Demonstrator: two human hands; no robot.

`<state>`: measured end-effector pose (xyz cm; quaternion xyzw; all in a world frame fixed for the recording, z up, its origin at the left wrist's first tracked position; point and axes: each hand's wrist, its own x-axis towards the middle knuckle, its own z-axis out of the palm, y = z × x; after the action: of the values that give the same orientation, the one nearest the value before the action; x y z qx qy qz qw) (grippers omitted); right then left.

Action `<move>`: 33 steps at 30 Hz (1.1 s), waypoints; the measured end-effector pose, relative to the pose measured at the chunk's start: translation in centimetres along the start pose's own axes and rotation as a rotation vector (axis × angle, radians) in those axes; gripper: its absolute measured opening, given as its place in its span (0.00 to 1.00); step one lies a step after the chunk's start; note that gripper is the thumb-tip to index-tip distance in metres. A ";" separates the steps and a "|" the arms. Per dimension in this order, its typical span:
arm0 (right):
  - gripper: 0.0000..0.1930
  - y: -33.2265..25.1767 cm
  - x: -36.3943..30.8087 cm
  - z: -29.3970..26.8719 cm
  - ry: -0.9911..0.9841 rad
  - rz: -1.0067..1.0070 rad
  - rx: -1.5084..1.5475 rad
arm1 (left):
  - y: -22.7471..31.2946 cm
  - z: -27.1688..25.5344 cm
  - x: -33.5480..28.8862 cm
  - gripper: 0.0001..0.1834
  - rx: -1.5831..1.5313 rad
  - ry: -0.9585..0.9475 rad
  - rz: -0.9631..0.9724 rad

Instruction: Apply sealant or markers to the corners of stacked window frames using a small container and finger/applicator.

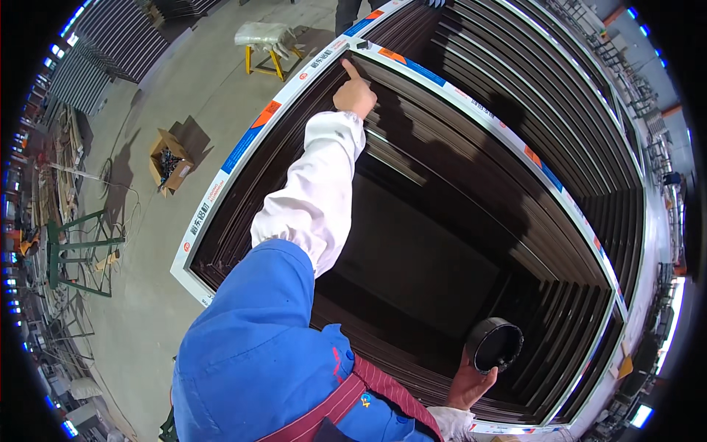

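My left hand (356, 96) reaches far ahead, its index finger stretched out to the inner corner of a dark brown frame (434, 121); its other fingers are bent, and nothing shows in them. A small black piece (361, 45) sits on the white-taped corner just beyond the fingertip. Low on the right, my right hand (471, 384) grips a round black cup (498, 345), tilted with its mouth turned partly toward me. Some small dark bits show at its lower rim; the rest of its inside is too dark to make out.
Several similar frames are stacked beneath, edged with white, blue and orange tape. More dark frames (537, 96) stand behind. On the floor at left are a cardboard box (171, 162) of small dark parts, a yellow-legged stool (265, 48) and a green metal stand (81, 250). A person's legs (348, 15) show far ahead.
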<state>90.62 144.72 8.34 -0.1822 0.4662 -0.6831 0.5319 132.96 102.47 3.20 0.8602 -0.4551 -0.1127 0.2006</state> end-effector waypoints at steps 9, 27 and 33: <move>0.33 0.0 0.0 0.2 0.027 0.009 -0.004 | -0.3 -0.6 1.8 0.49 -0.316 -0.159 0.003; 0.33 0.2 0.1 -0.3 -0.002 0.029 0.009 | -0.4 0.8 1.4 0.43 0.140 0.129 0.218; 0.33 0.1 0.1 0.1 -0.002 0.018 -0.010 | -0.9 0.3 0.6 0.44 0.129 0.087 0.167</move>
<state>90.69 144.57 8.24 -0.1814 0.4708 -0.6757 0.5374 133.88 102.39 2.50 0.8345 -0.5223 -0.0288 0.1732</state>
